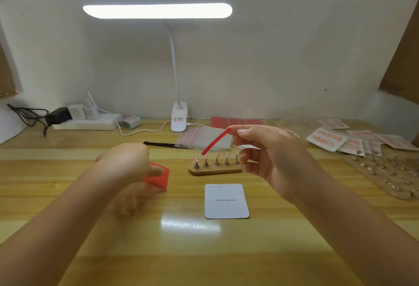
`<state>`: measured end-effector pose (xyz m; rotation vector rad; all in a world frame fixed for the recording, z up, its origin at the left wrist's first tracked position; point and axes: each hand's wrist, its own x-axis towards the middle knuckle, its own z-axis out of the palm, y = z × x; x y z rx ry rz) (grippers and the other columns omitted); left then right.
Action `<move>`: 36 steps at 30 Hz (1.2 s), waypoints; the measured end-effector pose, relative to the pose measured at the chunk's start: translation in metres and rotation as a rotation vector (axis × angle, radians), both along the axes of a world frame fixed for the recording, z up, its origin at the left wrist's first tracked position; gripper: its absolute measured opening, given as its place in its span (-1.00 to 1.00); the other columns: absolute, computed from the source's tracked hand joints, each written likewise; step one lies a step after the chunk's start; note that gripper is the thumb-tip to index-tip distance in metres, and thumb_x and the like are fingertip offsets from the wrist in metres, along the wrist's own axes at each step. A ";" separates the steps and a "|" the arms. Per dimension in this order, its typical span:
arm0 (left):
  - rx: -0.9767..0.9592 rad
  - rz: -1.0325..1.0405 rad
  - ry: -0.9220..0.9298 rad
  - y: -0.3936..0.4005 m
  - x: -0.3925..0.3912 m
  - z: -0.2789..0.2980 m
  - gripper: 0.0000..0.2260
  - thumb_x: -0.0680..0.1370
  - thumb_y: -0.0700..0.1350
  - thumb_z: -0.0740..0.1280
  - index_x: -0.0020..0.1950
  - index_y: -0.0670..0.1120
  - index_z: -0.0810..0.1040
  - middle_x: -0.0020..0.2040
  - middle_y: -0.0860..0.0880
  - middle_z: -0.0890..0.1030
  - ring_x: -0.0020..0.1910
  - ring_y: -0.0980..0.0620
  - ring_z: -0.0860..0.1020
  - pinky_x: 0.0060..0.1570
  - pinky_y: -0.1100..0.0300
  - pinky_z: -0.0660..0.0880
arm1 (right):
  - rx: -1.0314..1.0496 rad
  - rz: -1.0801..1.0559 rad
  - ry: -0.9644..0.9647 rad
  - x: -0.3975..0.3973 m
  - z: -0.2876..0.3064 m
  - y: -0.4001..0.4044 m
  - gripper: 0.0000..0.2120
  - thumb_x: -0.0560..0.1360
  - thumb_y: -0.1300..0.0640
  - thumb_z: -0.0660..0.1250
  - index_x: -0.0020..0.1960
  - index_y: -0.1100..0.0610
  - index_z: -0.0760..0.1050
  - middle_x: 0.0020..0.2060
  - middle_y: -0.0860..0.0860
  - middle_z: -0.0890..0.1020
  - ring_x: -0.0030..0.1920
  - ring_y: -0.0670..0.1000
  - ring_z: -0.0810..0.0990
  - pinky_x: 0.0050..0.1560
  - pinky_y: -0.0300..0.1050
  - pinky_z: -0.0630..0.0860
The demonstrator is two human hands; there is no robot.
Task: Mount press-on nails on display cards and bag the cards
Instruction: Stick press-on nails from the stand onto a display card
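A white display card (226, 202) printed "Handmade Nail" lies flat on the wooden desk (181, 251) in front of me. Behind it a small wooden stand (214, 169) carries several pink press-on nails on pegs. My right hand (269, 161) hovers above the stand's right end and pinches a thin red strip (215, 141) that slants down to the left. My left hand (127, 163) is over a red pad (158, 178) of adhesive sheets; motion blur hides its fingers. Clear bags (204, 138) with red edges lie behind the stand.
A clip lamp (179, 118) stands at the desk's back, with a power strip (86, 122) and cables to its left. A black pen (163, 144) lies by the bags. At the right sit bagged nail cards (353, 140) and a wooden board (385, 172) of nail pegs.
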<state>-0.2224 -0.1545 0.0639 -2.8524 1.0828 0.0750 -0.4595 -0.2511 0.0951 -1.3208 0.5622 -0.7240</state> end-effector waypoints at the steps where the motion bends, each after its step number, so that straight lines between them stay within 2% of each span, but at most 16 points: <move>1: -0.022 -0.005 -0.001 0.001 -0.001 0.001 -0.46 0.40 0.32 0.39 0.15 -0.06 0.50 0.03 -0.02 0.56 -0.02 -0.02 0.55 0.02 0.09 0.55 | -0.002 0.000 0.005 0.000 -0.001 0.000 -0.78 0.52 0.26 0.29 -0.18 0.13 0.69 -0.32 0.00 0.61 -0.43 -0.04 0.48 -0.41 -0.18 0.44; 5: -0.020 0.043 0.089 0.004 -0.005 -0.003 -0.34 0.38 0.25 0.46 0.32 -0.08 0.35 0.18 -0.09 0.51 0.07 -0.07 0.53 0.02 0.09 0.53 | 0.000 -0.001 0.023 0.002 -0.003 0.000 -0.82 0.51 0.26 0.29 -0.10 0.17 0.68 -0.30 0.01 0.61 -0.41 -0.03 0.47 -0.42 -0.18 0.44; 8: -0.012 0.022 0.101 0.003 -0.001 -0.006 -0.46 0.41 0.20 0.45 0.25 -0.06 0.44 0.10 -0.02 0.58 0.06 -0.05 0.55 0.07 0.09 0.52 | -0.002 -0.005 0.030 0.002 -0.003 0.000 -0.82 0.51 0.27 0.29 -0.11 0.17 0.68 -0.31 0.01 0.61 -0.42 -0.02 0.47 -0.42 -0.18 0.43; 11: -0.088 0.073 -0.035 0.004 0.002 0.001 -0.64 0.42 0.15 0.42 0.08 0.01 0.42 -0.04 0.02 0.54 -0.01 -0.06 0.53 -0.03 0.13 0.44 | -0.003 -0.006 0.032 0.002 -0.004 -0.001 -0.80 0.51 0.27 0.29 -0.13 0.15 0.69 -0.31 0.02 0.61 -0.41 -0.03 0.47 -0.41 -0.17 0.42; 13: -0.175 0.116 -0.232 0.006 0.005 0.008 -0.63 0.48 0.19 0.36 0.12 0.00 0.40 0.02 -0.03 0.56 0.05 -0.12 0.53 -0.04 0.10 0.32 | -0.001 -0.006 0.033 0.002 -0.004 -0.002 -0.81 0.51 0.27 0.28 -0.09 0.18 0.68 -0.31 0.02 0.60 -0.42 -0.03 0.46 -0.42 -0.18 0.42; 15: -0.269 0.111 -0.428 0.008 0.009 0.012 -0.58 0.52 0.25 0.28 0.19 -0.02 0.38 0.08 -0.08 0.57 0.12 -0.18 0.52 0.01 0.03 0.32 | 0.002 -0.005 0.032 0.003 -0.004 -0.003 -0.82 0.51 0.27 0.28 -0.08 0.19 0.67 -0.31 0.01 0.60 -0.42 -0.03 0.46 -0.43 -0.19 0.42; 17: -0.301 0.102 -0.445 0.008 0.011 0.012 -0.52 0.50 0.31 0.25 0.21 -0.02 0.35 0.11 -0.10 0.56 0.15 -0.20 0.50 0.06 -0.03 0.34 | -0.003 -0.003 0.035 0.003 -0.005 -0.003 -0.80 0.51 0.27 0.28 -0.12 0.17 0.69 -0.33 0.01 0.61 -0.42 -0.03 0.46 -0.43 -0.19 0.43; 20: -0.120 0.091 -0.174 0.003 0.008 0.001 -0.43 0.46 0.39 0.23 0.30 0.04 0.34 0.19 -0.06 0.54 0.20 -0.17 0.48 0.20 -0.11 0.38 | 0.000 0.007 0.039 0.003 -0.007 -0.003 -0.77 0.51 0.28 0.28 -0.17 0.15 0.70 -0.34 0.00 0.61 -0.42 -0.03 0.47 -0.43 -0.18 0.43; 23: 0.034 0.037 0.238 -0.002 -0.001 -0.016 -0.43 0.44 0.41 0.23 0.20 0.00 0.48 0.01 -0.02 0.59 -0.03 -0.06 0.59 0.08 0.04 0.54 | 0.028 0.031 0.034 0.004 -0.009 -0.004 -0.75 0.50 0.30 0.27 -0.18 0.15 0.70 -0.35 0.00 0.60 -0.43 -0.04 0.46 -0.44 -0.19 0.42; 24: 0.068 0.048 0.256 -0.002 -0.005 -0.018 -0.43 0.43 0.43 0.23 0.17 -0.01 0.50 -0.02 -0.02 0.59 -0.09 -0.05 0.61 0.04 0.07 0.56 | 0.037 0.040 0.033 0.004 -0.009 -0.005 -0.74 0.49 0.31 0.26 -0.19 0.15 0.71 -0.36 0.00 0.60 -0.44 -0.05 0.46 -0.45 -0.19 0.42; 26: 0.043 0.046 0.080 -0.003 -0.010 -0.017 -0.46 0.45 0.41 0.22 0.14 0.00 0.52 0.01 -0.01 0.59 -0.05 -0.07 0.59 0.05 0.05 0.55 | 0.053 0.053 0.031 0.004 -0.010 -0.006 -0.72 0.48 0.33 0.24 -0.20 0.14 0.71 -0.36 -0.01 0.59 -0.45 -0.05 0.46 -0.46 -0.20 0.42; 28: -0.321 -0.064 -0.005 -0.007 -0.014 -0.013 -0.62 0.53 0.25 0.26 0.14 0.00 0.56 0.09 0.00 0.60 0.06 -0.04 0.57 0.07 0.06 0.52 | 0.068 0.062 0.029 0.005 -0.010 -0.008 -0.71 0.48 0.34 0.22 -0.19 0.15 0.70 -0.36 -0.01 0.59 -0.46 -0.05 0.46 -0.45 -0.20 0.42; 29: -0.602 -0.157 0.100 -0.008 -0.020 -0.009 -0.73 0.56 0.13 0.28 0.12 0.01 0.58 0.08 0.02 0.62 0.05 0.02 0.58 0.03 0.09 0.52 | 0.072 0.067 0.028 0.005 -0.011 -0.008 -0.71 0.47 0.34 0.22 -0.18 0.15 0.70 -0.36 -0.01 0.59 -0.46 -0.05 0.46 -0.45 -0.20 0.42; 31: -1.058 -0.300 0.536 -0.006 -0.041 0.006 -0.88 0.56 -0.02 0.32 0.02 0.00 0.62 -0.05 0.04 0.68 -0.06 0.08 0.61 -0.06 0.17 0.50 | 0.075 0.084 0.028 0.005 -0.012 -0.008 -0.70 0.47 0.35 0.20 -0.19 0.15 0.70 -0.36 -0.01 0.59 -0.46 -0.05 0.46 -0.46 -0.20 0.42; 33: -1.141 -0.346 0.852 -0.003 -0.064 0.017 -0.88 0.53 -0.03 0.35 -0.01 -0.01 0.64 -0.11 0.04 0.70 -0.08 0.05 0.64 -0.08 0.20 0.50 | 0.070 0.109 0.027 0.006 -0.013 -0.007 -0.66 0.46 0.37 0.18 -0.20 0.15 0.70 -0.37 -0.02 0.59 -0.47 -0.05 0.46 -0.47 -0.21 0.42; 36: -1.073 -0.328 0.949 -0.002 -0.084 0.020 -0.90 0.48 -0.04 0.40 -0.07 -0.04 0.65 -0.13 0.01 0.70 -0.11 0.02 0.64 -0.08 0.15 0.53 | 0.057 0.144 0.024 0.006 -0.015 -0.005 -0.62 0.44 0.41 0.14 -0.18 0.16 0.70 -0.37 -0.01 0.59 -0.46 -0.05 0.47 -0.47 -0.21 0.42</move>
